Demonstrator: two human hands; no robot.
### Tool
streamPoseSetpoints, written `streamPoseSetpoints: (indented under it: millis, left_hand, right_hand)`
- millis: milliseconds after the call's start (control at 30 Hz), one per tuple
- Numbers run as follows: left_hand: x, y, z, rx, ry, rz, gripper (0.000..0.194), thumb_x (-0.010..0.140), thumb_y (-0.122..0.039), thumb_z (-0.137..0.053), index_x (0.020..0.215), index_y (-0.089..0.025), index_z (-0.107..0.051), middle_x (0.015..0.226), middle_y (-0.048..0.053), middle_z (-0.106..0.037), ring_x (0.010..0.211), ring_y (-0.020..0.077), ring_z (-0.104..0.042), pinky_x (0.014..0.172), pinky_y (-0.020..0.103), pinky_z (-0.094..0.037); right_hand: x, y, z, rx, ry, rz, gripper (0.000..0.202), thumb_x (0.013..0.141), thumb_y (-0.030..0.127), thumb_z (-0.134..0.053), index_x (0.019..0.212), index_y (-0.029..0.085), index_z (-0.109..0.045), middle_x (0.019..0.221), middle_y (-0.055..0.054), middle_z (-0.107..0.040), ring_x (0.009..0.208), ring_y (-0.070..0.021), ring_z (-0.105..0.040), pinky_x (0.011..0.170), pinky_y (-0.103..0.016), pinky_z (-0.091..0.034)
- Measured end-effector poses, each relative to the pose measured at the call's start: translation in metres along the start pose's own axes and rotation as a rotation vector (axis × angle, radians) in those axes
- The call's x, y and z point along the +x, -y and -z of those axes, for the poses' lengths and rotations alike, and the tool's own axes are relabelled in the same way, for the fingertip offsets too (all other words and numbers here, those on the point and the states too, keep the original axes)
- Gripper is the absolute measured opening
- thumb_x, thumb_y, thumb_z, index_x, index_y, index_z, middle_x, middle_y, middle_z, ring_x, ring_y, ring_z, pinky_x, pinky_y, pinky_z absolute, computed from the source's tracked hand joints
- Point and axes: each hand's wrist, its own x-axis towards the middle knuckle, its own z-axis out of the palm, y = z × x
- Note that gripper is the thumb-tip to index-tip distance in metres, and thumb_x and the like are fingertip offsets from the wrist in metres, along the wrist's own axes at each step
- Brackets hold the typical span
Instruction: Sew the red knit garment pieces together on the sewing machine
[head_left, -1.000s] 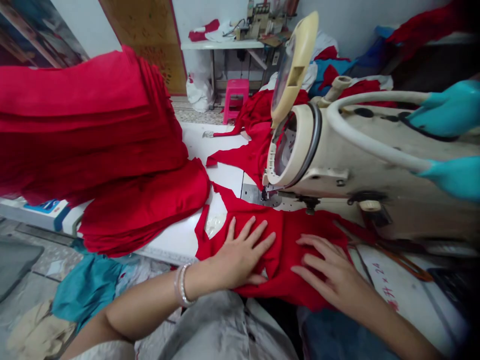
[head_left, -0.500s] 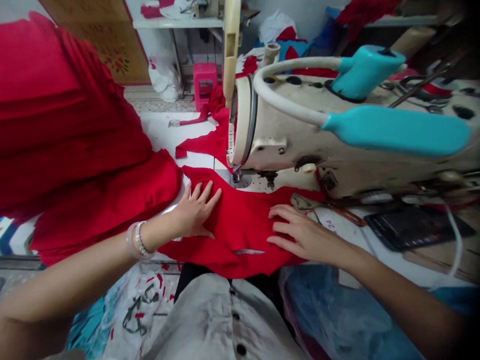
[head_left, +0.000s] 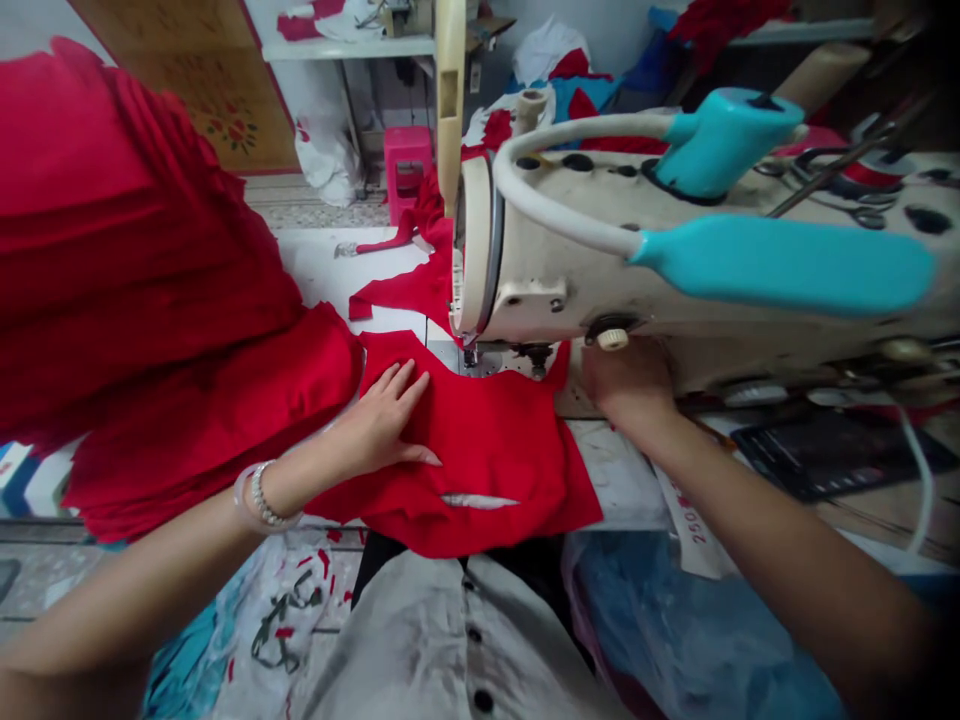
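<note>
Red fabric (head_left: 495, 430) lies on the white sewing table in front of the sewing machine (head_left: 592, 260), its upper edge close to the presser foot (head_left: 470, 356). My left hand (head_left: 386, 415) rests on the fabric's left part with fingers spread. My right hand (head_left: 630, 380) reaches under the machine arm, just right of the fabric; its fingers are hidden there, so what they touch cannot be seen. A narrow slit shows in the fabric near the table's front edge.
A large pile of red cloth (head_left: 150, 300) fills the left side. A phone (head_left: 832, 450) lies at the right beside a cable. A pink stool (head_left: 408, 165) stands behind the table.
My right hand has left the fabric and moved up under the machine arm. The fabric's right end has drawn back to the left. My left hand has shifted slightly left.
</note>
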Motion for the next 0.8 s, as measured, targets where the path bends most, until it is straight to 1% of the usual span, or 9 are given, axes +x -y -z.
streamPoseSetpoints:
  millis: [133, 267, 333, 400, 467, 500, 567, 667, 800]
  left_hand:
    - [-0.008, 0.002, -0.003, 0.003, 0.063, 0.058, 0.133, 0.062, -0.073, -0.080, 0.162, -0.013, -0.016, 0.166, 0.029, -0.003, 0.152, 0.0502, -0.005, 0.118, 0.067, -0.025]
    - [0.005, 0.006, 0.003, -0.043, 0.131, 0.063, 0.133, 0.062, -0.062, -0.088, 0.163, -0.019, -0.012, 0.167, 0.024, 0.007, 0.152, 0.0516, 0.002, 0.116, 0.070, -0.023]
    - [0.006, 0.013, 0.013, -0.091, 0.098, -0.009, 0.119, 0.063, -0.054, -0.090, 0.159, -0.018, -0.029, 0.167, 0.024, -0.006, 0.153, 0.0492, -0.008, 0.118, 0.064, -0.026]
    - [-0.001, 0.024, 0.031, -0.196, 0.025, -0.109, 0.083, 0.076, -0.047, -0.083, 0.146, -0.016, -0.052, 0.159, 0.022, -0.037, 0.147, 0.0396, -0.037, 0.116, 0.050, -0.038]
    - [-0.013, 0.038, 0.053, -0.283, -0.151, -0.126, 0.045, 0.095, -0.040, -0.063, 0.133, -0.016, -0.064, 0.137, 0.015, -0.064, 0.126, 0.0259, -0.061, 0.107, 0.037, -0.048]
    - [-0.019, 0.046, 0.064, -0.276, -0.265, -0.082, 0.038, 0.101, -0.035, -0.051, 0.130, -0.015, -0.065, 0.130, 0.012, -0.068, 0.118, 0.0217, -0.065, 0.104, 0.033, -0.049]
    - [-0.025, 0.063, 0.081, -0.124, -0.410, 0.047, 0.040, 0.104, -0.023, -0.036, 0.132, -0.011, -0.062, 0.134, 0.013, -0.065, 0.121, 0.0207, -0.061, 0.107, 0.034, -0.045]
    - [-0.022, 0.081, 0.089, 0.164, -0.321, 0.206, 0.047, 0.102, -0.016, -0.030, 0.141, -0.007, -0.054, 0.143, 0.018, -0.055, 0.122, 0.0257, -0.057, 0.101, 0.036, -0.046]
    - [-0.015, 0.083, 0.081, 0.354, -0.288, 0.343, 0.038, 0.102, -0.030, -0.039, 0.125, -0.014, -0.066, 0.123, 0.014, -0.062, 0.098, 0.0246, -0.061, 0.073, 0.029, -0.043]
  right_hand:
    - [-0.048, 0.031, 0.005, 0.148, 0.249, 0.375, 0.035, 0.102, 0.031, -0.047, 0.078, 0.018, -0.069, 0.114, -0.014, -0.066, 0.102, -0.0223, -0.065, 0.090, -0.036, -0.052]
    - [-0.059, 0.017, -0.012, -0.106, 0.088, 0.339, 0.040, 0.101, 0.036, -0.046, 0.076, 0.015, -0.070, 0.108, -0.020, -0.066, 0.096, -0.0320, -0.065, 0.088, -0.050, -0.054]
    - [-0.055, 0.007, -0.014, -0.137, 0.064, 0.332, 0.038, 0.100, 0.039, -0.046, 0.086, 0.013, -0.071, 0.114, -0.023, -0.065, 0.103, -0.0374, -0.064, 0.091, -0.055, -0.052]
    - [-0.056, 0.006, -0.009, -0.061, 0.076, 0.333, 0.034, 0.100, 0.040, -0.048, 0.096, 0.015, -0.070, 0.120, -0.021, -0.063, 0.111, -0.0383, -0.061, 0.094, -0.055, -0.050]
    - [-0.063, 0.012, 0.001, 0.032, 0.085, 0.320, 0.029, 0.099, 0.038, -0.050, 0.103, 0.016, -0.069, 0.124, -0.019, -0.062, 0.115, -0.0362, -0.060, 0.096, -0.053, -0.050]
    - [-0.068, 0.017, 0.005, 0.064, 0.087, 0.317, 0.026, 0.099, 0.036, -0.052, 0.104, 0.017, -0.069, 0.125, -0.019, -0.061, 0.116, -0.0354, -0.060, 0.096, -0.053, -0.049]
    - [-0.078, 0.028, 0.012, 0.087, 0.093, 0.331, 0.022, 0.098, 0.033, -0.055, 0.103, 0.018, -0.069, 0.127, -0.018, -0.062, 0.119, -0.0345, -0.059, 0.095, -0.052, -0.050]
    - [-0.089, 0.042, 0.016, 0.094, 0.140, 0.350, 0.019, 0.098, 0.029, -0.056, 0.103, 0.018, -0.071, 0.123, -0.016, -0.065, 0.118, -0.0326, -0.061, 0.094, -0.049, -0.051]
    - [-0.094, 0.047, 0.021, 0.229, 0.186, 0.284, 0.020, 0.097, 0.033, -0.058, 0.103, 0.020, -0.072, 0.114, -0.013, -0.070, 0.111, -0.0280, -0.065, 0.093, -0.045, -0.053]
